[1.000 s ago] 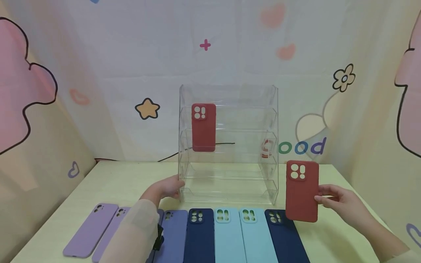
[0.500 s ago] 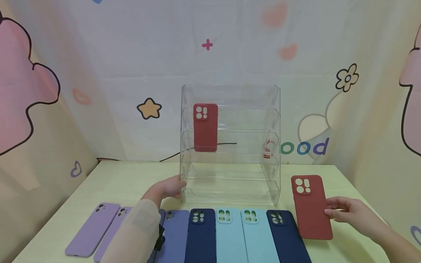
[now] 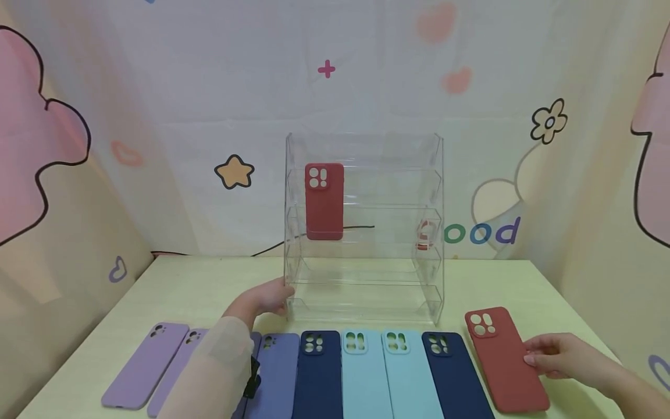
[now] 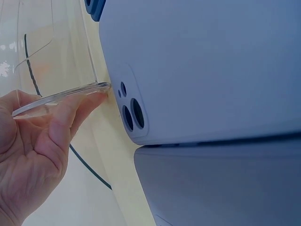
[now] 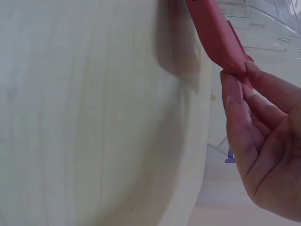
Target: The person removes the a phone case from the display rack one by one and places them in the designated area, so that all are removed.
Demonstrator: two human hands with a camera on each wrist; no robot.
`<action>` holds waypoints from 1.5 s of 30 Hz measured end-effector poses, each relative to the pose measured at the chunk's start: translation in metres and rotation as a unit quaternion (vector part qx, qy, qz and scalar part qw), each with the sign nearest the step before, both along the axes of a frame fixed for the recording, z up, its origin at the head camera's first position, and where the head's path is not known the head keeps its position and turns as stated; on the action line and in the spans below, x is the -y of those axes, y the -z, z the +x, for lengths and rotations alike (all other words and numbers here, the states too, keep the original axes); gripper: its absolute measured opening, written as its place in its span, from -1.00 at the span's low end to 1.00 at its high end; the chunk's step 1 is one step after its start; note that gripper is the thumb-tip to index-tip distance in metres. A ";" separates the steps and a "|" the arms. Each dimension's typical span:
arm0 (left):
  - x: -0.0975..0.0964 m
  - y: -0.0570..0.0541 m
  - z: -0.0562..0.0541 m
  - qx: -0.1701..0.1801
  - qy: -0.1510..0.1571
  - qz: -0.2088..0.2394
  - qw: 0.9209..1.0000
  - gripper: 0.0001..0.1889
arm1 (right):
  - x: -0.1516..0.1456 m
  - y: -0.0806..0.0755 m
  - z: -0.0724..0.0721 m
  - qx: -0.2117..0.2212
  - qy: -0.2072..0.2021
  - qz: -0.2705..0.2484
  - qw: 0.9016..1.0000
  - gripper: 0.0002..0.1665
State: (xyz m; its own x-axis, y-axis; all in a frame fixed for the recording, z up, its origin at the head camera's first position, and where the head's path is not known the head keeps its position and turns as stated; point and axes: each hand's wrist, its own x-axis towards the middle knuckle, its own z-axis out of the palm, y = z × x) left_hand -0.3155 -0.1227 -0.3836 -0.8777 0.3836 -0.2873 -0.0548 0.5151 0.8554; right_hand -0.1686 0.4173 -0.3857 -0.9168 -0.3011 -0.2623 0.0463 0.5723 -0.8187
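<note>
My right hand [image 3: 573, 361] pinches a red phone case [image 3: 508, 361] by its right edge between thumb and fingers. In the right wrist view the case [image 5: 218, 37] is tilted, casting a shadow on the table. At the left, my left hand [image 3: 267, 297] grips the lower side of a clear acrylic tiered rack [image 3: 366, 302]. The left wrist view shows that hand [image 4: 42, 136] with thumb and fingers on either face of the rack's side panel [image 4: 61, 96]. A second red phone case [image 3: 324, 203] stands upright in the rack's upper left.
A row of phone cases lies along the table front: light purple [image 3: 146, 366], violet-blue [image 3: 272, 378], navy [image 3: 318, 378], light blue [image 3: 363, 378] and another navy case [image 3: 455, 372] beside the held red one. A printed curtain [image 3: 366, 99] hangs behind the rack.
My right hand has lowered the red phone case toward the table at the right end of the row, tilting it back and turning it. My left hand stays on the rack.
</note>
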 end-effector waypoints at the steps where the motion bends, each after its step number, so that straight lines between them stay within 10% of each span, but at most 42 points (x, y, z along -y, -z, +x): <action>1: 0.000 0.000 0.000 0.000 0.002 0.001 1.000 -0.42 | 0.000 0.002 0.000 0.009 -0.003 -0.001 1.000 -0.40; 15: 0.001 0.001 0.001 -0.004 0.000 -0.001 1.000 -0.42 | 0.009 0.011 0.002 0.051 -0.037 -0.027 0.998 -0.54; 23: 0.001 -0.004 0.002 -0.013 0.005 -0.006 1.000 -0.44 | 0.023 0.004 0.000 -0.030 -0.007 0.068 0.997 -0.60; 45: -0.002 -0.003 0.003 0.006 -0.014 0.003 1.000 -0.41 | 0.105 -0.033 -0.046 -0.175 -0.041 0.044 0.983 -0.50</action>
State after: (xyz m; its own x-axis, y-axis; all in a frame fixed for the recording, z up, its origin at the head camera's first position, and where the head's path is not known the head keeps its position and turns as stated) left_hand -0.3123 -0.1204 -0.3802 -0.8847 0.3605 -0.2956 -0.0795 0.5080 0.8577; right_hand -0.2145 0.3118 -0.3526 -0.9292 -0.3678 0.0367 -0.2789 0.6324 -0.7227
